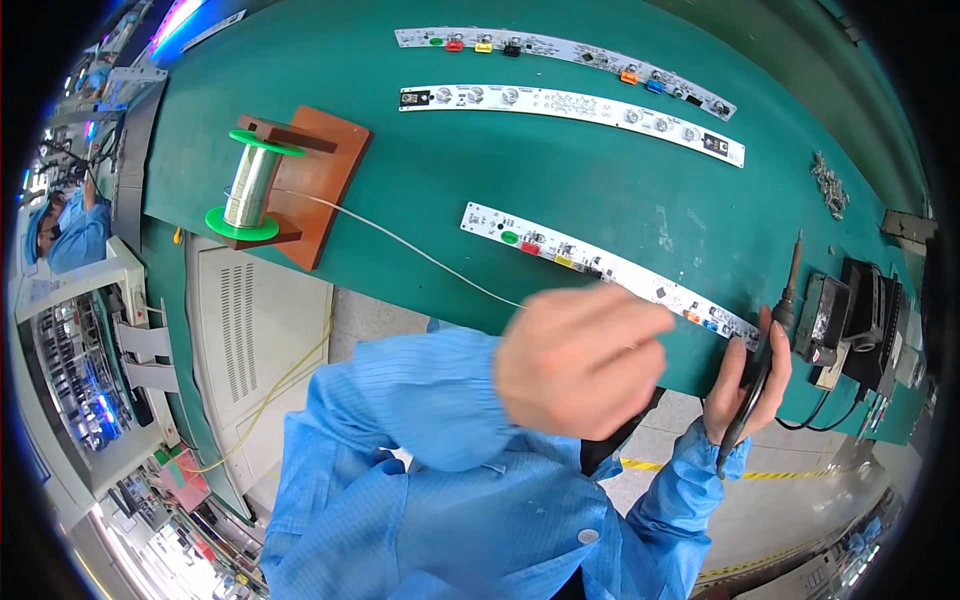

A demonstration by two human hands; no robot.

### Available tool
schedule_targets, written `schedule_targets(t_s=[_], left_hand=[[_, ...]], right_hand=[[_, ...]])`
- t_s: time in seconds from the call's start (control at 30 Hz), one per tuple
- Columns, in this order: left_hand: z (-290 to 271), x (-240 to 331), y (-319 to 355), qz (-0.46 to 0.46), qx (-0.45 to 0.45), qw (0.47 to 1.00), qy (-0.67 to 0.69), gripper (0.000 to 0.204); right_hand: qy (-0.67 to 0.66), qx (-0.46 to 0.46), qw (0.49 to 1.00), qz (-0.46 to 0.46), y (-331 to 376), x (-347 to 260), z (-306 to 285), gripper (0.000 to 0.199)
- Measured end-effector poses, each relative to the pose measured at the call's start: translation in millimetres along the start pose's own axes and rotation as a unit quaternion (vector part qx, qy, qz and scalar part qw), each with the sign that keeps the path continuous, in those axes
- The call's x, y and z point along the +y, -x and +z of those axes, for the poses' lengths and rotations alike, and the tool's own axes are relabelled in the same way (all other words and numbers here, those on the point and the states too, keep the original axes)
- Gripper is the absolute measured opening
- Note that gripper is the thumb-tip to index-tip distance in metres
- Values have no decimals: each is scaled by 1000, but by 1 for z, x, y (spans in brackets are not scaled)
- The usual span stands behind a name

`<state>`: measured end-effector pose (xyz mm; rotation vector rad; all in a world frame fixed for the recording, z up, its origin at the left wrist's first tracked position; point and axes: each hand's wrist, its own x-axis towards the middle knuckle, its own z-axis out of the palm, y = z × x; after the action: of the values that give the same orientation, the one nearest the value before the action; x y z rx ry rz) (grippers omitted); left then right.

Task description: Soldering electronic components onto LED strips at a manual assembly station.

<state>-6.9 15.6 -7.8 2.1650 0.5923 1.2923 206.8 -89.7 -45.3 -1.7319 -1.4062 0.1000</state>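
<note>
While my right hand (pixel 748 385) wraps its grip around the black handle of the soldering iron (pixel 775 335), the tip points up and away, hanging just above the near end of the long white circuit strip (pixel 600 268) on the green desk (pixel 420 180). My left hand (pixel 580 360) is blurred in front of my chest, its fingers curled; the thin solder wire (pixel 400 240) runs from the spool (pixel 250 185) on its brown stand straight to that hand, so I judge it is pinching the wire, though I cannot tell for sure.

The risks I see: the hot tip sits close to the iron's holder (pixel 850 320) and its cables, and a careless swing could scorch them or the strip's small coloured parts. With the left hand passing near the iron, a burn is possible. A hard tug on the wire might tip the spool stand. Two more white strips (pixel 570 105) lie well apart, farther up the desk.
</note>
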Motion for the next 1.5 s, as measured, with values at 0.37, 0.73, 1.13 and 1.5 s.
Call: schedule_targets(t_s=[0.37, 0.73, 1.13, 1.5], left_hand=[[-106, -52, 10, -186, -162, 948, -202, 31], [-110, -42, 19, -393, -41, 876, 278, 27], [-111, -51, 13, -338, -66, 906, 245, 29], [-114, -75, 13, -336, -53, 914, 223, 24]], right_hand=[[90, -25, 995, -29, -5, -6, -7, 47], [38, 128, 990, -52, 13, 9, -1, 44], [18, 121, 990, -62, 12, 8, -12, 48], [-63, 77, 990, -98, 3, 9, -11, 60]])
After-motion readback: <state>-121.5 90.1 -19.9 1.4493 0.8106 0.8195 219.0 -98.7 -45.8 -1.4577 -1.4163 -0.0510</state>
